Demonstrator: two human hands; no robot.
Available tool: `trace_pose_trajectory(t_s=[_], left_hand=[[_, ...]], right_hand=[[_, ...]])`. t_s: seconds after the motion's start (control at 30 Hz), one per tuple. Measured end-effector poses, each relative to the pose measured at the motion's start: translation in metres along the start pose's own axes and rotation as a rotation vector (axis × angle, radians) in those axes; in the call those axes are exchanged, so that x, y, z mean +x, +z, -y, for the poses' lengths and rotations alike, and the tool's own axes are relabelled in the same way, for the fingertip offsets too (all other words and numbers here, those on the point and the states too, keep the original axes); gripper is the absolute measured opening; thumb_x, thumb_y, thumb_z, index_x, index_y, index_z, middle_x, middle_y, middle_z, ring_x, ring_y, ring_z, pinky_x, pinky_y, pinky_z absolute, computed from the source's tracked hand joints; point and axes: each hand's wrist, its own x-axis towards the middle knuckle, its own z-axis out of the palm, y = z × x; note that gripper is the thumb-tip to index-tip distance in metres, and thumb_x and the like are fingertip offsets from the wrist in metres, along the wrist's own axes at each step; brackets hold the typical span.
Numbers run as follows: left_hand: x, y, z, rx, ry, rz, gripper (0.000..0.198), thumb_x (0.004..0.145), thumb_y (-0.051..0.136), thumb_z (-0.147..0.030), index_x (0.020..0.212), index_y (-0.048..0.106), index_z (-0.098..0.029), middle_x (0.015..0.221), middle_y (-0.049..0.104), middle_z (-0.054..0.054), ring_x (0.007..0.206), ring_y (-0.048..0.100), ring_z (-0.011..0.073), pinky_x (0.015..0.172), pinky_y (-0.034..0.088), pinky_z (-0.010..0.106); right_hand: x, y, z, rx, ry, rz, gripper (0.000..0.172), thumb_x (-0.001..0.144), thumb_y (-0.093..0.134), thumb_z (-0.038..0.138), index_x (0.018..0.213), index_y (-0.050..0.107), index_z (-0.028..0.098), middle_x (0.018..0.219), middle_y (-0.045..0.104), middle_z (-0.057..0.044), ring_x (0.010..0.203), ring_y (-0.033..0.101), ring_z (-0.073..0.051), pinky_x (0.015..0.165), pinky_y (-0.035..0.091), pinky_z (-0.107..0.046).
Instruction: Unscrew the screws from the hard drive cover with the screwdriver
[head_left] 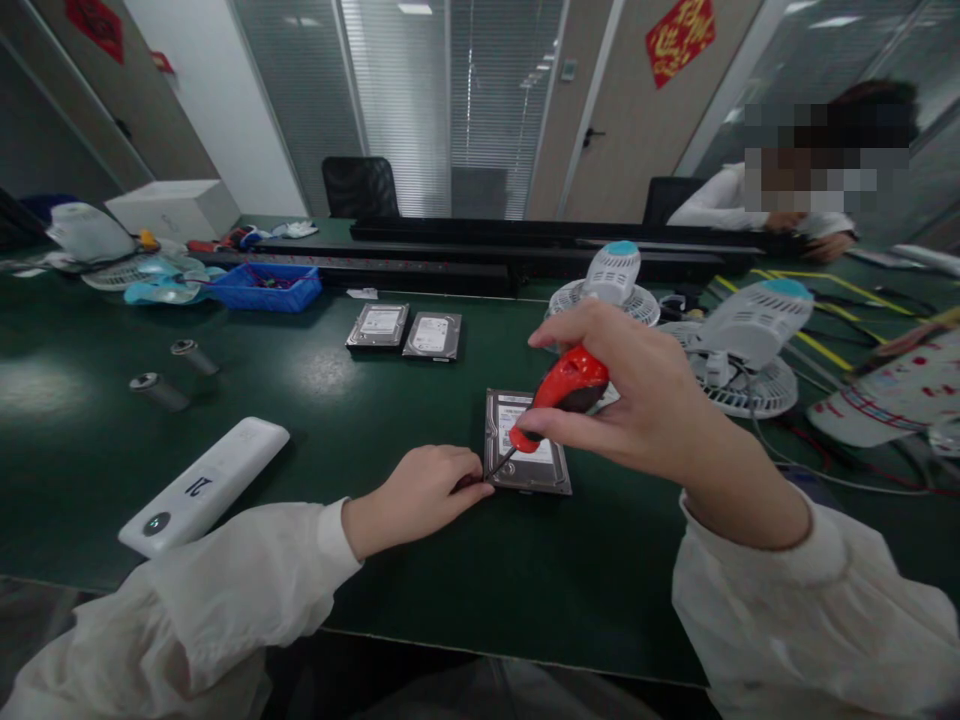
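Observation:
A hard drive (559, 470) with a white label lies flat on the green table in front of me. My right hand (637, 390) is closed round the red and black handle of a screwdriver (571, 378). Its thin shaft slants down to the left, and the tip meets the drive's near left corner. At that same corner, my left hand (427, 490) grips the drive's edge with fingers and thumb close to the tip. Those fingers partly hide the corner, so any screw there cannot be made out.
Two more hard drives (431, 336) lie farther back. On the left are a white power bank (206, 485), two metal cylinders (159, 390) and a blue tray (266, 288). White fans (750, 330) and cables stand at the right. A person (712, 200) sits across the table.

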Motion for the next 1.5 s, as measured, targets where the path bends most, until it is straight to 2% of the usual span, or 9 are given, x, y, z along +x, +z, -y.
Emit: trace_pose_trajectory(t_s=[0.07, 0.23, 0.43, 0.63, 0.83, 1.03, 1.23, 1.4, 1.5], left_hand=[[0.0, 0.001, 0.001, -0.015, 0.005, -0.002, 0.02, 0.107, 0.065, -0.035, 0.098, 0.075, -0.02, 0.095, 0.075, 0.003, 0.085, 0.072, 0.0199, 0.074, 0.052, 0.029], [-0.001, 0.002, 0.002, -0.009, -0.002, 0.006, 0.022, 0.108, 0.064, -0.036, 0.098, 0.075, -0.02, 0.095, 0.075, 0.003, 0.085, 0.072, 0.0198, 0.073, 0.052, 0.029], [-0.001, 0.001, 0.0, -0.001, 0.003, 0.003, 0.02, 0.107, 0.065, -0.036, 0.099, 0.075, -0.02, 0.096, 0.075, 0.003, 0.086, 0.072, 0.0201, 0.075, 0.052, 0.03], [0.0, 0.001, 0.0, 0.012, 0.006, 0.001, 0.022, 0.108, 0.063, -0.035, 0.097, 0.074, -0.02, 0.095, 0.075, 0.003, 0.085, 0.072, 0.0203, 0.074, 0.051, 0.03], [-0.001, 0.001, 0.002, 0.018, 0.006, 0.003, 0.021, 0.107, 0.064, -0.036, 0.098, 0.075, -0.02, 0.096, 0.075, 0.004, 0.086, 0.072, 0.0208, 0.075, 0.051, 0.03], [-0.001, 0.003, 0.003, 0.005, 0.01, -0.001, 0.021, 0.107, 0.064, -0.036, 0.099, 0.075, -0.02, 0.096, 0.075, 0.003, 0.085, 0.072, 0.0204, 0.074, 0.052, 0.03], [-0.001, 0.003, 0.002, 0.009, 0.015, -0.01, 0.022, 0.107, 0.064, -0.037, 0.098, 0.075, -0.02, 0.096, 0.075, 0.004, 0.086, 0.072, 0.0206, 0.076, 0.053, 0.03], [-0.001, 0.003, 0.004, -0.003, 0.012, -0.009, 0.022, 0.108, 0.063, -0.037, 0.098, 0.074, -0.021, 0.095, 0.074, 0.003, 0.085, 0.072, 0.0202, 0.076, 0.053, 0.03], [-0.001, 0.002, 0.003, -0.003, 0.001, 0.002, 0.021, 0.107, 0.064, -0.036, 0.098, 0.074, -0.02, 0.095, 0.075, 0.003, 0.085, 0.072, 0.0203, 0.075, 0.052, 0.03]], right_hand=[[0.0, -0.004, -0.002, 0.022, 0.003, 0.043, 0.045, 0.104, 0.059, 0.055, 0.122, 0.057, 0.013, 0.106, 0.068, -0.01, 0.086, 0.063, -0.021, 0.071, 0.051, -0.037], [0.0, -0.007, -0.002, 0.174, -0.002, 0.098, 0.03, 0.098, 0.051, 0.028, 0.124, 0.053, 0.014, 0.111, 0.064, -0.01, 0.087, 0.062, -0.018, 0.074, 0.051, -0.034], [0.001, -0.007, 0.003, 0.002, 0.099, 0.08, 0.035, 0.103, 0.062, 0.05, 0.114, 0.061, 0.017, 0.084, 0.066, -0.002, 0.069, 0.057, -0.015, 0.062, 0.041, -0.03], [0.001, -0.007, 0.001, 0.152, -0.004, 0.112, 0.031, 0.1, 0.05, 0.031, 0.123, 0.058, 0.011, 0.107, 0.068, -0.01, 0.084, 0.063, -0.018, 0.07, 0.048, -0.033], [0.0, -0.01, 0.004, 0.037, 0.081, 0.055, 0.027, 0.101, 0.066, 0.04, 0.104, 0.066, 0.014, 0.068, 0.06, 0.003, 0.055, 0.051, -0.011, 0.055, 0.036, -0.028], [0.0, -0.012, 0.001, 0.085, 0.016, 0.108, 0.04, 0.095, 0.052, 0.03, 0.13, 0.062, 0.011, 0.1, 0.073, -0.01, 0.083, 0.068, -0.022, 0.073, 0.052, -0.035], [0.001, -0.011, 0.004, -0.035, 0.132, 0.086, 0.039, 0.101, 0.066, 0.053, 0.114, 0.068, 0.016, 0.067, 0.062, 0.003, 0.055, 0.054, -0.013, 0.054, 0.037, -0.027], [0.0, -0.014, 0.002, 0.043, 0.054, 0.132, 0.044, 0.098, 0.051, 0.035, 0.131, 0.064, 0.008, 0.094, 0.071, -0.009, 0.079, 0.066, -0.021, 0.07, 0.051, -0.035], [0.001, -0.012, 0.004, 0.052, 0.086, 0.105, 0.037, 0.099, 0.054, 0.032, 0.126, 0.066, 0.009, 0.09, 0.07, -0.007, 0.075, 0.064, -0.018, 0.066, 0.049, -0.032]])
